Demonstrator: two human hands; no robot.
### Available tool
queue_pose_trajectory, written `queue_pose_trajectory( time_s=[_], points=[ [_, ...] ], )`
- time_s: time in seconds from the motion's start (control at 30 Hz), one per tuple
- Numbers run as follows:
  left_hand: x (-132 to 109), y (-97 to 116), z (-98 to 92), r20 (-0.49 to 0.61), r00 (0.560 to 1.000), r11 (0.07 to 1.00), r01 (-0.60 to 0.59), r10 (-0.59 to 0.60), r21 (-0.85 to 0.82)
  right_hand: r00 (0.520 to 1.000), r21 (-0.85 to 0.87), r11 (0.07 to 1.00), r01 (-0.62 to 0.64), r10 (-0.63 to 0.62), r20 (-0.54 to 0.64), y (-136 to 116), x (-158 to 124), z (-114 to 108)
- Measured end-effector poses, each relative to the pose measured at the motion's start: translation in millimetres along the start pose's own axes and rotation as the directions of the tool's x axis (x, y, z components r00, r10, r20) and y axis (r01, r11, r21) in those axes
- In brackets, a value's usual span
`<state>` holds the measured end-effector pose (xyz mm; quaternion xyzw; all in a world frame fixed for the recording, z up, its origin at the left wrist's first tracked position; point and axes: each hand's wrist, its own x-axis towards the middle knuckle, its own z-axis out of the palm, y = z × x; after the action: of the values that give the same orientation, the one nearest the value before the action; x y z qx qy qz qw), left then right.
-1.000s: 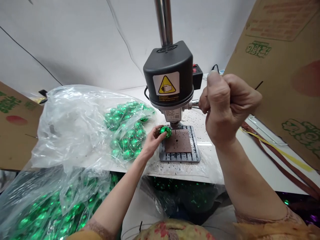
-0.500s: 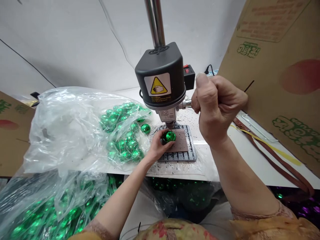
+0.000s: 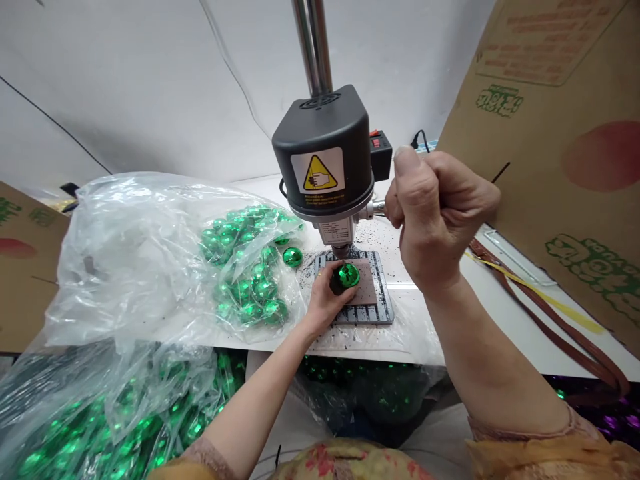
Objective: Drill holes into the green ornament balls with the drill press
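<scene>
A shiny green faceted ball is pinched in my left hand, just below the chuck of a small black bench drill press. Under it lies a brown board on the slotted grey metal base. My right hand is closed in a fist around the lever at the drill's right side; the fingers hide most of the grip. Another green ball sits loose to the left of the base.
Several green balls lie in a clear plastic bag on the white table. More fill a bag at lower left. Dark shavings surround the base. Cardboard boxes stand at both sides; a brown strap lies at right.
My left hand and the green ball have shifted slightly right, and the ball looks turned, with a dark slit showing on top. My right hand stays at the lever.
</scene>
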<state>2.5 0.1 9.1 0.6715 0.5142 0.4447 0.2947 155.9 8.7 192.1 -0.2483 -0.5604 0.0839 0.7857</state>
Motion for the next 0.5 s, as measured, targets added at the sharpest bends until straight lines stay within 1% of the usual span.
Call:
queue_pose_trajectory(
  time_s=[0.17,0.33,0.5],
  points=[
    [0.1,2.4,-0.4,0.007,1.000,1.000,0.005,-0.004,-0.016,0.999,0.035,0.999,0.035,-0.035,-0.014,4.4,-12.6,-2.0],
    [-0.2,2.0,-0.8,0.009,1.000,1.000,-0.016,0.017,-0.017,0.993,0.018,0.994,0.105,-0.104,-0.059,10.9,-25.7,-4.0],
    [-1.0,1.5,-1.2,0.013,1.000,1.000,-0.020,0.020,-0.009,0.986,0.016,0.987,0.159,-0.158,-0.049,19.6,-30.7,-5.6]
  ],
)
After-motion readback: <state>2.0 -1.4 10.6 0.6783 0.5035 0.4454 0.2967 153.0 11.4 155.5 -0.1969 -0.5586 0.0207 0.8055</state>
